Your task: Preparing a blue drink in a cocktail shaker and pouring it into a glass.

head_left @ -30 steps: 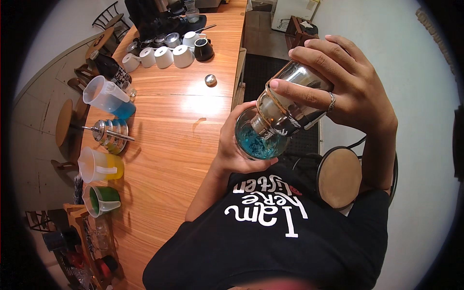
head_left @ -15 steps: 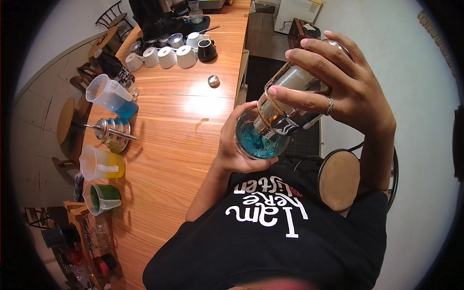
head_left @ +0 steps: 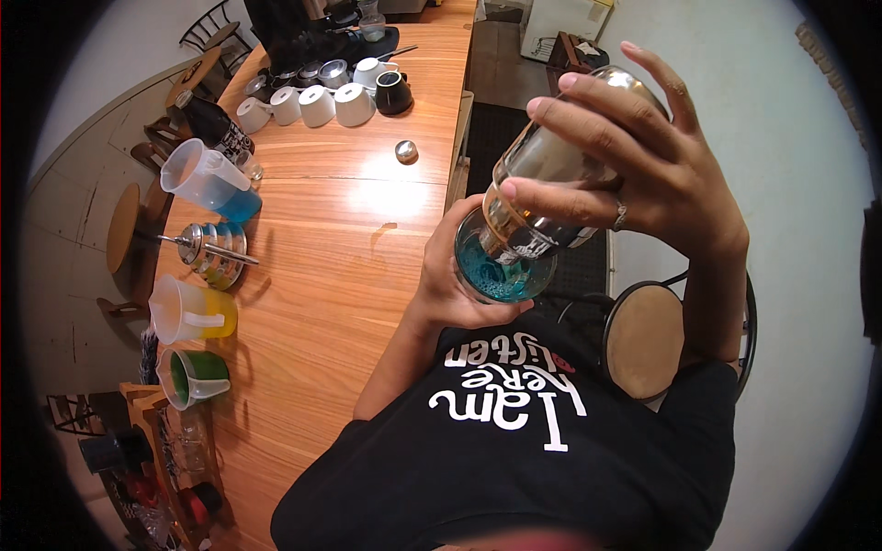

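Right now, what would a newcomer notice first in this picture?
The right hand tilts a metal cup over a glass of blue liquid, held by the left hand, centre frame. On the wooden counter, left, stand jugs of blue, yellow and green liquid.

Both hands raised chest-high, left grip (head_left: 450,275) cupped, right grip (head_left: 661,174) clasped.

A café bar — long wooden counter (head_left: 340,230), upturned cups (head_left: 317,103), stools (head_left: 643,340).
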`<action>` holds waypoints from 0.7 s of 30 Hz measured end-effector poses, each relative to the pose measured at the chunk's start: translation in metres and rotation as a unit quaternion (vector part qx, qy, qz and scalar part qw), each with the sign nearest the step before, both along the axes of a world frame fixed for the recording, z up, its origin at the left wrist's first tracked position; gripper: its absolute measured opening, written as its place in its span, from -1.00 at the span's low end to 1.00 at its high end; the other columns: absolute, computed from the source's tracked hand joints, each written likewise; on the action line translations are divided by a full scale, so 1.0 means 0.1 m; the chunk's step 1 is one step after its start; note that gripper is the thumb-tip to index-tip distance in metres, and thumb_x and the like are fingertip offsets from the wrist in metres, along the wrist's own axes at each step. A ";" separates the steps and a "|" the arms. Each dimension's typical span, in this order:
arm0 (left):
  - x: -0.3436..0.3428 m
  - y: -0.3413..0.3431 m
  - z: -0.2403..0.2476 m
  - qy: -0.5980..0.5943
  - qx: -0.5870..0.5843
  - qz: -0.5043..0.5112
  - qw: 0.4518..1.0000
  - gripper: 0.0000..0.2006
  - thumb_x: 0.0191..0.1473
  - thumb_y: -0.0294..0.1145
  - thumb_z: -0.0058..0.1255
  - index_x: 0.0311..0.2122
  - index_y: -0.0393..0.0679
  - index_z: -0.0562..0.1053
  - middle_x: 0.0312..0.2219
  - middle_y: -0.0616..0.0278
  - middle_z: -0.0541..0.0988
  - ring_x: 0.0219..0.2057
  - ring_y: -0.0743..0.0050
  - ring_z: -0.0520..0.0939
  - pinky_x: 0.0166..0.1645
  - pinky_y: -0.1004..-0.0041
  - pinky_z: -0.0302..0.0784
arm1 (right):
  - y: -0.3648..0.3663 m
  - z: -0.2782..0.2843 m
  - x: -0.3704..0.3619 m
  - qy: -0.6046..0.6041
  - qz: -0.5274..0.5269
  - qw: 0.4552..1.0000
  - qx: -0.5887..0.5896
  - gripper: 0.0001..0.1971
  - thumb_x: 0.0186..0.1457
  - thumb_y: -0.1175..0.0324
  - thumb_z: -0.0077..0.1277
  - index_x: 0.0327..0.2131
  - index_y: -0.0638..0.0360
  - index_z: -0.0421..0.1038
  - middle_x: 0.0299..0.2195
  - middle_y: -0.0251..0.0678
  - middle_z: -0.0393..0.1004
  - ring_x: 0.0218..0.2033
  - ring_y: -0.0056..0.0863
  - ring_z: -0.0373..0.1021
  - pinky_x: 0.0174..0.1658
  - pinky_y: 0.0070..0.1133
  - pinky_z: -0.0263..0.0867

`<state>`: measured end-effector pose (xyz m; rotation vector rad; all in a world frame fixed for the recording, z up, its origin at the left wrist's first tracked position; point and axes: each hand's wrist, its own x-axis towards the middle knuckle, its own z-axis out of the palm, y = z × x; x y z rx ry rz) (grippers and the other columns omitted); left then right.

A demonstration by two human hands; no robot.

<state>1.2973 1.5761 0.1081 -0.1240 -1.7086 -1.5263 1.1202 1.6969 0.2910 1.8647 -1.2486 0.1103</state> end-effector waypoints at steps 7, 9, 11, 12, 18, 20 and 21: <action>0.01 -0.02 0.03 0.014 -0.015 0.001 1.000 0.08 -0.48 -0.31 0.54 0.22 -0.41 0.19 -0.02 -0.01 0.48 -0.01 0.26 0.57 0.08 0.37 0.50 | -0.03 0.02 0.02 0.025 -0.013 0.999 -0.023 -0.28 -0.24 0.09 0.30 0.05 -0.97 0.31 0.10 -0.70 0.41 0.15 -0.55 0.33 0.39 -0.11 0.09; 0.02 -0.01 0.03 0.008 -0.005 -0.001 1.000 0.08 -0.48 -0.31 0.53 0.22 -0.41 0.19 -0.02 -0.01 0.48 -0.01 0.26 0.57 0.08 0.37 0.49 | -0.04 0.00 0.01 0.048 -0.011 0.998 -0.030 -0.26 -0.25 0.09 0.31 0.06 -0.98 0.30 0.10 -0.72 0.41 0.16 -0.56 0.32 0.39 -0.11 0.09; 0.02 -0.01 0.03 0.001 0.006 -0.004 1.000 0.07 -0.48 -0.32 0.53 0.22 -0.41 0.19 -0.02 -0.01 0.48 -0.01 0.26 0.57 0.08 0.37 0.49 | -0.03 0.00 0.03 0.032 -0.007 0.999 -0.023 -0.25 -0.26 0.09 0.32 0.06 -0.98 0.29 0.10 -0.74 0.40 0.16 -0.56 0.31 0.39 -0.11 0.09; 0.02 -0.02 0.04 0.005 -0.006 0.002 1.000 0.07 -0.48 -0.32 0.53 0.22 -0.41 0.19 -0.02 -0.01 0.48 -0.01 0.25 0.57 0.08 0.37 0.49 | -0.03 0.00 0.04 0.017 -0.002 1.000 -0.017 -0.24 -0.26 0.10 0.32 0.05 -0.99 0.29 0.10 -0.75 0.40 0.17 -0.57 0.31 0.40 -0.11 0.09; 0.05 -0.04 0.04 -0.002 -0.018 -0.011 1.000 0.09 -0.44 -0.34 0.52 0.24 -0.42 0.14 0.02 -0.04 0.46 0.04 0.21 0.54 0.14 0.33 0.45 | -0.01 0.00 0.01 0.005 -0.005 1.000 -0.018 -0.26 -0.26 0.12 0.33 0.04 -0.97 0.32 0.10 -0.73 0.40 0.18 -0.55 0.29 0.39 -0.11 0.08; 0.05 -0.04 0.05 -0.013 -0.030 -0.021 0.999 0.11 -0.41 -0.37 0.50 0.27 -0.44 0.08 0.07 -0.08 0.42 0.10 0.17 0.50 0.20 0.30 0.41 | -0.01 -0.02 -0.01 0.015 -0.009 1.000 -0.017 -0.27 -0.26 0.12 0.33 0.03 -0.96 0.33 0.11 -0.72 0.40 0.18 -0.54 0.29 0.39 -0.11 0.08; 0.04 -0.05 0.05 -0.011 -0.033 -0.023 0.999 0.11 -0.41 -0.37 0.50 0.27 -0.44 0.08 0.07 -0.08 0.42 0.10 0.17 0.50 0.20 0.30 0.41 | 0.00 -0.03 -0.01 0.024 -0.012 1.000 -0.015 -0.27 -0.26 0.13 0.32 0.03 -0.95 0.34 0.11 -0.71 0.40 0.18 -0.53 0.29 0.39 -0.11 0.08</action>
